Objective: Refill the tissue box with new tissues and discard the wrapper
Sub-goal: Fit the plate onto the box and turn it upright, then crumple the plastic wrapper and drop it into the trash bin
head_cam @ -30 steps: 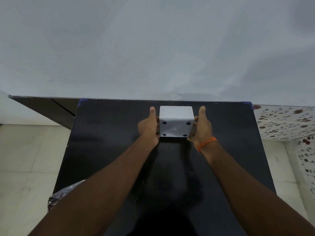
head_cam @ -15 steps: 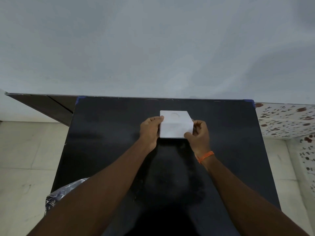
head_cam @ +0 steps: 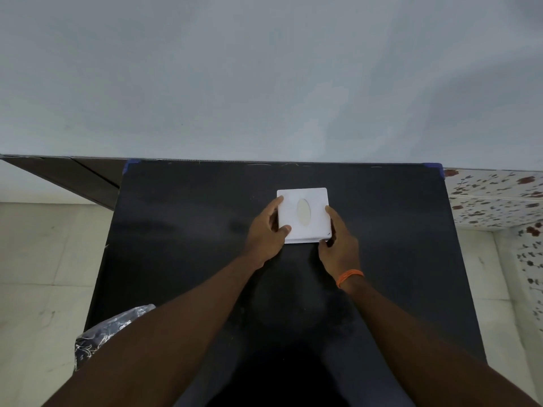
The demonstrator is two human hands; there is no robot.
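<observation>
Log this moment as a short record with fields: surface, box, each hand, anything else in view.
surface: black table
box: white tissue box, upright on the table, oval slot facing up
left hand: left hand gripping the box's left side
right hand: right hand gripping the box's right side, orange band on the wrist
other: crinkled patterned bag at the table's near left edge
tissues: none seen outside the box

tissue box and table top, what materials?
Tissue box: looks like rigid white plastic, smooth matte, going by its rounded corners and clean oval slot; coated card is possible. Table: black, smooth, semi-gloss with faint reflections and scuffs, probably laminate or painted board.
</observation>
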